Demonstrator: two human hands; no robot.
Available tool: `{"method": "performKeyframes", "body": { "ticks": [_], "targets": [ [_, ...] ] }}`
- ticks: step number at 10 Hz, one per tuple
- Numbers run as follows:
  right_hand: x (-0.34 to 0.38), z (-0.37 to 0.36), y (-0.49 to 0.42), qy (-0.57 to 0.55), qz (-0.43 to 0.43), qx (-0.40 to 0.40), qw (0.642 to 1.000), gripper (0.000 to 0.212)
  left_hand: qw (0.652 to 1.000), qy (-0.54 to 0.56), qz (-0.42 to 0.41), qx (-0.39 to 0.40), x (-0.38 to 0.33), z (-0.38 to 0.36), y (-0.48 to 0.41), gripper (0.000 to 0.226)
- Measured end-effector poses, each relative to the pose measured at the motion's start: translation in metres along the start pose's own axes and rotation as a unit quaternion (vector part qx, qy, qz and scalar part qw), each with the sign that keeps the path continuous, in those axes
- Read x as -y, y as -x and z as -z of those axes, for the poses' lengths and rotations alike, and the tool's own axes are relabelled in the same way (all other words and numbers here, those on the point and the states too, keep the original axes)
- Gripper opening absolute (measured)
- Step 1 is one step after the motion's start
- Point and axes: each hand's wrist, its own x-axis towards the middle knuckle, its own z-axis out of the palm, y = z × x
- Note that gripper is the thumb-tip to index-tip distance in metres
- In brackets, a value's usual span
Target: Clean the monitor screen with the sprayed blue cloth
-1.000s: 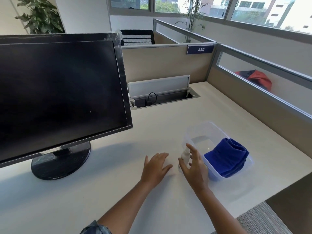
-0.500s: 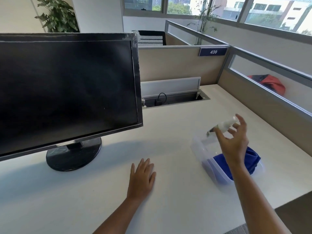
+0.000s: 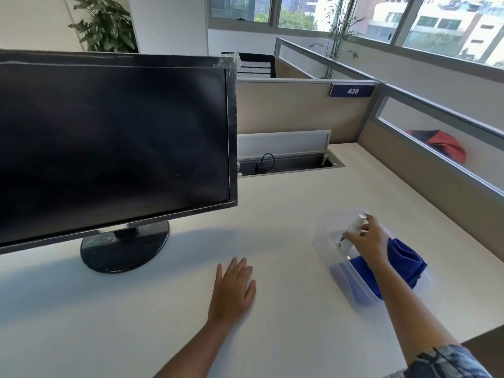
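A black monitor (image 3: pixel 114 143) with a dark screen stands on its round base at the left of the white desk. A folded blue cloth (image 3: pixel 401 261) lies in a clear plastic tub (image 3: pixel 324 236) at the right. My right hand (image 3: pixel 368 238) hovers over the tub, shut on a small white spray bottle (image 3: pixel 356 223) that is tilted with its cap up. My left hand (image 3: pixel 231 289) lies flat on the desk (image 3: pixel 272 208), fingers apart, holding nothing.
Beige cubicle partitions close off the back and right of the desk. An open cable tray (image 3: pixel 286 163) with a plug sits behind the monitor's right edge. The desk's front right corner ends near my right forearm.
My right hand picked the spray bottle up from the desk, lifted it, and now holds it lower over the tub. My left hand slid slightly and stays flat.
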Motion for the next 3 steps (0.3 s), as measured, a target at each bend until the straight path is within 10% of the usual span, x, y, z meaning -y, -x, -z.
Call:
{"method": "performKeyframes", "body": {
  "ticks": [3],
  "targets": [
    [0.014,0.007,0.011,0.059,0.057,0.019,0.996,0.075,1.0,0.013,-0.008,-0.019,0.003,-0.006,0.001,0.031]
  ]
}}
